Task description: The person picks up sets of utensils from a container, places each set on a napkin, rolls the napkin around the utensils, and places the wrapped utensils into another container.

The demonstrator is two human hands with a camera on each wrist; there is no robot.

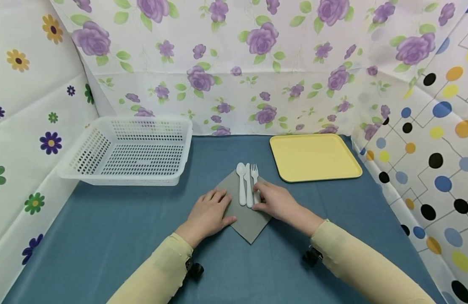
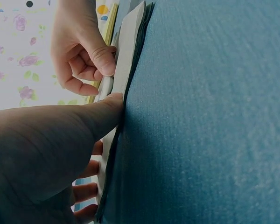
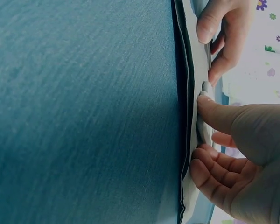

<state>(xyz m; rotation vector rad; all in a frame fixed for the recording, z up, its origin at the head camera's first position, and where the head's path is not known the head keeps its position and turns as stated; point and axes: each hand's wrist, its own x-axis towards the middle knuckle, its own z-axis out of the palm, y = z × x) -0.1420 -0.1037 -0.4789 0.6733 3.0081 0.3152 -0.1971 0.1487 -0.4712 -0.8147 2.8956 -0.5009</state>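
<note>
Your left hand (image 1: 208,214) rests with spread fingers on the left edge of the grey napkin (image 1: 250,230), probably to steady it. On it lie spoon (image 1: 242,190), knife (image 1: 249,191) and fork (image 1: 254,169); your right hand (image 1: 278,203) pinches the fork's handle, perhaps to keep it parallel.

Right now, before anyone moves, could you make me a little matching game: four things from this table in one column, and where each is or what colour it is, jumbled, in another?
Things
1. Spoon
2. Fork
3. Folded cloth
4. Tray

Places and colours
A. Just right of the knife, at the right hand
B. Yellow, off to the right, apart from both hands
C. Just left of the knife, alongside it
D. Gray, under the knife, with the left hand on it

Right pairs: 1-C, 2-A, 3-D, 4-B
</note>
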